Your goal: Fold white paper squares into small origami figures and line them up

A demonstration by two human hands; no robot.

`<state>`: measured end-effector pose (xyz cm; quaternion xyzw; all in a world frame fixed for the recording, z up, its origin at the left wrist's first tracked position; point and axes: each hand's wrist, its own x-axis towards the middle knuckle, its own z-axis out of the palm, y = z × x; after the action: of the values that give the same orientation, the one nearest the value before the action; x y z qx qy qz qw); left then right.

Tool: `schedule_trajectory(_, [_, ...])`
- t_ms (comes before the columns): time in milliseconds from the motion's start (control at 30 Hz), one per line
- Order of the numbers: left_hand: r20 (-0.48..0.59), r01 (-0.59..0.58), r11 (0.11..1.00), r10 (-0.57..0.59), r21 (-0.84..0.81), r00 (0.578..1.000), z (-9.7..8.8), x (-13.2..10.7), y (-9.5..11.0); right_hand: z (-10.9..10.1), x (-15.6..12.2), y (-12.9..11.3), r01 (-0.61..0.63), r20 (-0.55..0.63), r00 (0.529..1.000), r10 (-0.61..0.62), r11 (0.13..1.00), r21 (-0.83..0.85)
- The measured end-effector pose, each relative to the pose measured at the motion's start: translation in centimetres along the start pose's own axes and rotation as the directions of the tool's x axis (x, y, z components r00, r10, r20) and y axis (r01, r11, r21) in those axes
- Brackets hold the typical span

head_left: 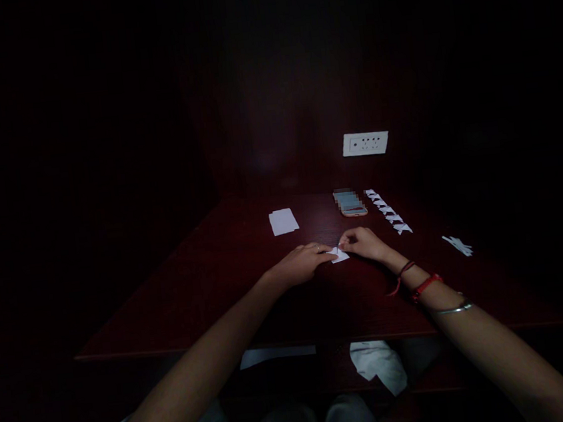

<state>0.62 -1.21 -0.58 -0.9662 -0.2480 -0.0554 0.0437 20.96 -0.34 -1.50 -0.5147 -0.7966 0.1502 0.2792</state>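
White paper piece between left hand and right hand

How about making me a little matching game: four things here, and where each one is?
Things:
1. small paper piece
2. socket panel
3. silver bangle
4. phone

Places:
A. around the right forearm
B. just left of the zigzag paper row in the picture
C. at the fingertips of the left hand
D. on the wall

Pairs: 1-C, 2-D, 3-A, 4-B
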Motion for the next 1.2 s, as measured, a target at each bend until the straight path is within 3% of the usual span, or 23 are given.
schedule_trajectory(400, [-0.05,-0.015,0.999,0.013,-0.033,0.999,0.4,0.3,0.5,0.6,0.4,0.1,-0.156,-0.014,0.988,0.156,0.988,-0.013])
schedule_trajectory(600, [-0.048,0.012,1.0,-0.013,-0.01,0.999,0.5,0.7,1.0,0.8,0.5,0.1,-0.156,-0.044,0.987,0.156,0.988,-0.003])
schedule_trajectory(767, [-0.029,0.03,0.999,-0.031,-0.014,0.999,0.4,0.9,0.8,0.3,0.1,0.0,0.054,-0.07,0.996,-0.062,0.993,-0.105])
schedule_trajectory(900, [-0.042,0.021,0.999,-0.023,-0.044,0.999,0.4,0.9,0.4,-0.9,-0.5,0.3,0.275,0.01,0.961,-0.277,0.948,-0.16])
schedule_trajectory(1200, [-0.049,-0.051,0.993,0.046,-0.107,0.998,0.7,0.5,-1.4,-1.2,-1.1,-0.3,0.435,0.201,0.892,-0.405,0.89,-0.138])
